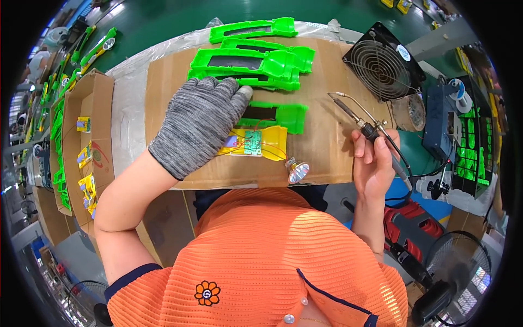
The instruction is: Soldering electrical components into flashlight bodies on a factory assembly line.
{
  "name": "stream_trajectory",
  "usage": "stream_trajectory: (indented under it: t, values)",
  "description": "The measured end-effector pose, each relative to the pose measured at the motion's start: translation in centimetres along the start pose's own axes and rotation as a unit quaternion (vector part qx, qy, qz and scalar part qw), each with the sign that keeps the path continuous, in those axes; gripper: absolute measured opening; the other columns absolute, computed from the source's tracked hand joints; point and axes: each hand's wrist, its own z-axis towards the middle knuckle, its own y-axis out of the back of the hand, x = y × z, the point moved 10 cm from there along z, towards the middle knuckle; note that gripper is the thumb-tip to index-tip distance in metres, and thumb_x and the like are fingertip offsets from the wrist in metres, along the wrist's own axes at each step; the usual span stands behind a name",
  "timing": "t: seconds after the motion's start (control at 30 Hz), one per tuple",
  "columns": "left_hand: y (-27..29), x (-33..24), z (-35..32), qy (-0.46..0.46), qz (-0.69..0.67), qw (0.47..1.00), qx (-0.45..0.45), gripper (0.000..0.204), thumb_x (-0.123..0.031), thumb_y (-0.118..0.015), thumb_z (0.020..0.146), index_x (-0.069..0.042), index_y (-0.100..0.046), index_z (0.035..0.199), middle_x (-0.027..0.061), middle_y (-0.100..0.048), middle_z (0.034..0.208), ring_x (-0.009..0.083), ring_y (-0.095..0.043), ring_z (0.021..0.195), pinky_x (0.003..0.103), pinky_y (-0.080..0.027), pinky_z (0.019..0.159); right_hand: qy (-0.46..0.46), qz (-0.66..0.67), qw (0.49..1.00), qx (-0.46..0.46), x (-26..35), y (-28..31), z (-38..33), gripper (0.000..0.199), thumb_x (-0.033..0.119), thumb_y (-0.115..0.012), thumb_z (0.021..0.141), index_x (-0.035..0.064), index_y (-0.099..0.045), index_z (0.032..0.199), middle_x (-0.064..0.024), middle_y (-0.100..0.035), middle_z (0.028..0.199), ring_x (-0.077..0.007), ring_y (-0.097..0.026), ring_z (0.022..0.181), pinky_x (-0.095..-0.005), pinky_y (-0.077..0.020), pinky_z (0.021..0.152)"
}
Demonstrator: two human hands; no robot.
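Note:
My left hand [199,122], in a grey knit glove with a bare fingertip showing, has its fingers bent over the near edge of a stacked green plastic housing [279,66]; its other fingertips are hidden. Beneath and beside that hand lie another green housing [291,118] and a yellow housing [275,143] with a small green circuit board and thin red wires. A reflector lamp [298,170] sits by the yellow housing's right end. In my right hand [376,158], which is bare, a soldering iron [357,117] with a thin metal feed tube is held, its tip pointing up and left.
Cardboard [169,71] covers the bench top. A black fan [384,62] stands at the far right, beside a blue box-shaped unit [440,128]. To the left, an open carton [101,117] holds yellow parts. A black cord runs down from the iron.

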Motion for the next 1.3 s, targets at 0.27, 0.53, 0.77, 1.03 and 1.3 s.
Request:
stream_trajectory:
  t: [0.27, 0.53, 0.77, 1.03, 1.3]
  values:
    - [0.9, -1.7, -4.6, -0.018, -0.2, 0.975, 0.091, 0.064, -0.024, -0.073, 0.08, -0.011, -0.052, 0.139, 0.018, -0.059, 0.123, 0.0358, -0.056, 0.11, 0.047, -0.042, 0.098, -0.007, 0.025, 0.999, -0.019, -0.1, 0.5, 0.1, 0.011, 0.006, -0.056, 0.095, 0.0058, -0.046, 0.099, -0.0031, -0.046, 0.066, -0.0174, -0.052, 0.065, -0.0425, -0.0489, 0.092]
    - [3.4, 6.7, -3.5, 0.041, -0.167, 0.982, -0.072, 0.068, -0.004, -0.072, 0.081, -0.012, -0.049, 0.143, 0.0168, -0.06, 0.128, 0.0369, -0.06, 0.11, 0.046, -0.048, 0.094, -0.008, 0.048, 0.997, -0.064, -0.1, 1.3, 0.2, 0.011, 0.007, -0.056, 0.095, 0.0061, -0.049, 0.103, -0.0001, -0.042, 0.062, -0.0144, -0.049, 0.06, -0.0412, -0.0506, 0.089]
    - [-3.3, 29.7, 4.8, 0.137, 0.033, 0.987, -0.076, 0.061, -0.013, -0.066, 0.087, -0.013, -0.044, 0.144, 0.0192, -0.061, 0.115, 0.0375, -0.06, 0.105, 0.046, -0.049, 0.093, -0.005, 0.021, 0.998, -0.063, 0.4, 0.5, 0.1, 0.013, 0.01, -0.058, 0.095, 0.0059, -0.047, 0.1, 0.0, -0.041, 0.062, -0.0136, -0.048, 0.059, -0.0399, -0.0487, 0.086]
    - [0.9, 22.5, 6.3, 0.051, -0.106, 0.973, -0.199, 0.033, -0.018, -0.076, 0.081, -0.011, -0.069, 0.113, 0.0137, -0.065, 0.114, 0.0341, -0.062, 0.106, 0.042, -0.05, 0.096, -0.003, 0.038, 0.996, -0.087, 0.6, 1.3, 0.2, 0.014, 0.012, -0.059, 0.095, 0.0061, -0.047, 0.099, 0.0002, -0.041, 0.064, -0.0121, -0.047, 0.059, -0.0399, -0.0486, 0.087]
    - [0.5, 8.1, 4.8, -0.088, -0.269, 0.959, -0.025, 0.016, -0.014, -0.076, 0.079, -0.009, -0.072, 0.094, 0.0112, -0.066, 0.087, 0.0324, -0.064, 0.088, 0.043, -0.052, 0.081, -0.012, 0.058, 0.996, -0.066, -0.1, 1.2, 0.3, 0.015, 0.012, -0.061, 0.094, 0.007, -0.05, 0.103, 0.0005, -0.043, 0.063, -0.0126, -0.047, 0.06, -0.0421, -0.0487, 0.09]
